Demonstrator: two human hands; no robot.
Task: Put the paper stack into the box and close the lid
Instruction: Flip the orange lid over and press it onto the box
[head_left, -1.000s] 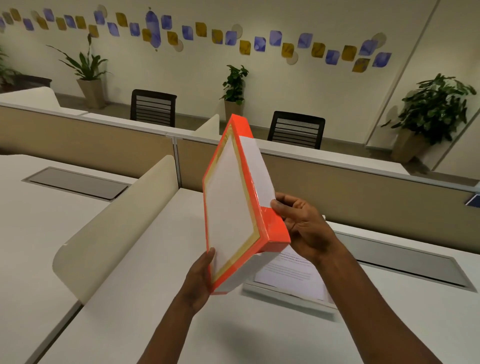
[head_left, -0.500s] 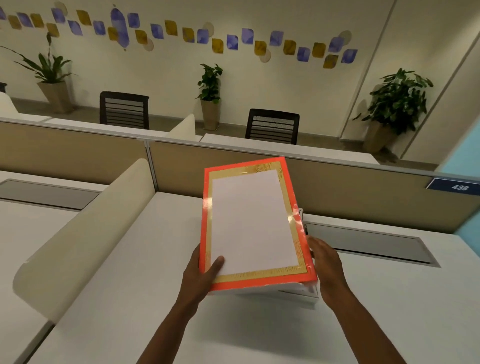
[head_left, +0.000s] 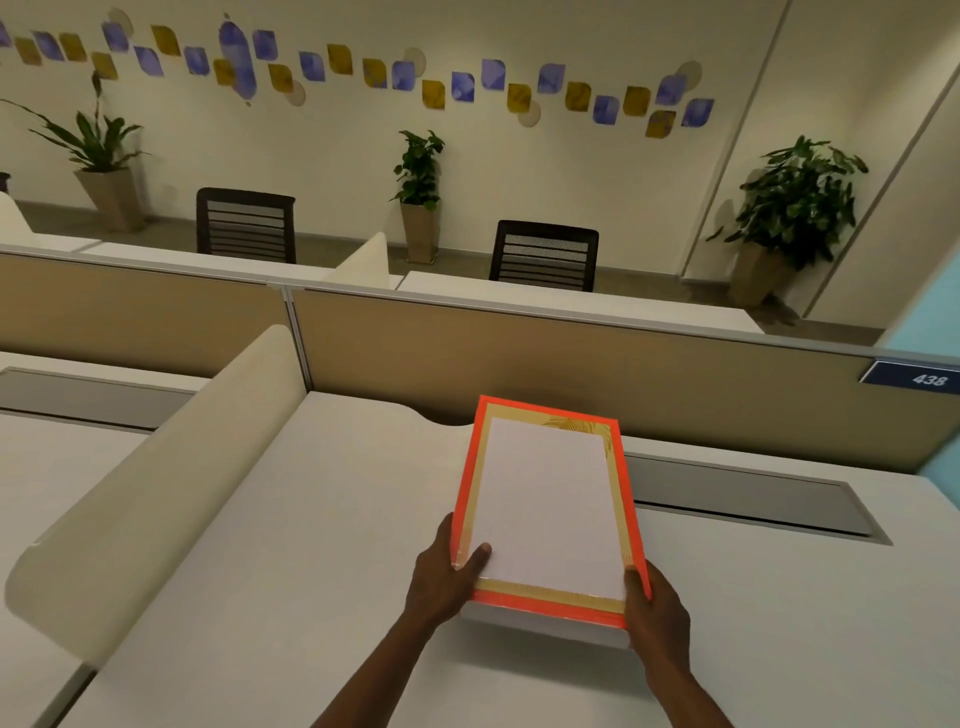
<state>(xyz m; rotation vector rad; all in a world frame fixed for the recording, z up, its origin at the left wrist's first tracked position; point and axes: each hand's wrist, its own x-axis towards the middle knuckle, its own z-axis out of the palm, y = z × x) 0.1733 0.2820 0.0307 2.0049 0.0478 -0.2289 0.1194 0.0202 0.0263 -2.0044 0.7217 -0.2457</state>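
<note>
An orange-edged lid (head_left: 550, 506) with a gold border and white centre lies flat over the white box (head_left: 540, 626) on the desk. Only the box's near white wall shows beneath the lid. My left hand (head_left: 447, 577) grips the lid's near left corner, thumb on top. At the near right corner my right hand (head_left: 657, 610) holds the lid and box edge. The paper stack is hidden from view.
The white desk (head_left: 311, 545) has a grey cable tray (head_left: 753, 506) behind the box and a curved cream divider (head_left: 156, 478) on the left. A tan partition (head_left: 571, 374) with a blue "438" sign (head_left: 914, 379) runs along the back; chairs and plants stand beyond.
The lid swung down from standing nearly upright to lying flat over the box. Both hands shifted to its near corners and the printed paper underneath went out of sight.
</note>
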